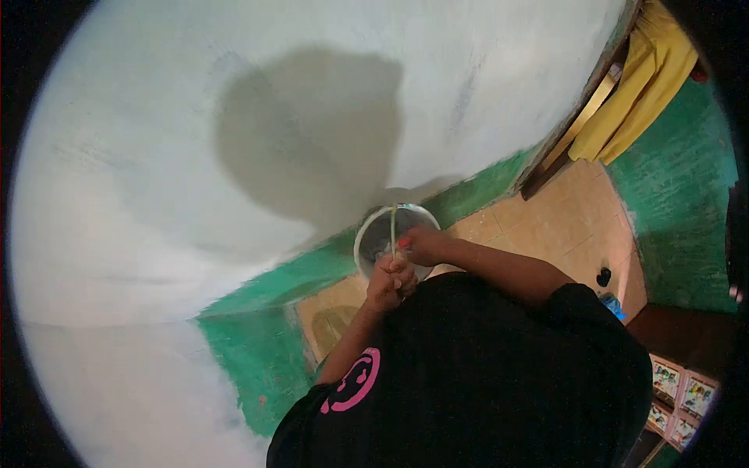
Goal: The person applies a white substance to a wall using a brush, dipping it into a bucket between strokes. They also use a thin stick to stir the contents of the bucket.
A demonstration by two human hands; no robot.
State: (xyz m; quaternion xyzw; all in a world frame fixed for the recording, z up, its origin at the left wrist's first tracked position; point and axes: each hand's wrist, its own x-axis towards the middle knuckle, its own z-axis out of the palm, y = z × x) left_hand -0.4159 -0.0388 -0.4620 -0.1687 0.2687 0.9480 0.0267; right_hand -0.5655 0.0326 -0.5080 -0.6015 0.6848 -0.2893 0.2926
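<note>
A round bucket (360,251) with a pale rim stands on the tiled floor by the wall, greyish inside. Across its opening runs a thin, pale stick-like piece (393,226). My left hand (390,282) is closed at the near edge of the bucket, with its fingers wrapped round the lower end of that piece. Just to the right, over the bucket, my right hand (424,246) is closed on a small red thing (404,242), too small to make out. Both hands are close together; whether they touch is unclear.
A white and green wall (312,156) rises beyond the bucket. At the upper right a yellow cloth (640,86) hangs by a doorway. On the tiled floor (569,210) lie a small black object (604,276) and a blue item (613,306). A patterned drawer unit (680,398) stands lower right.
</note>
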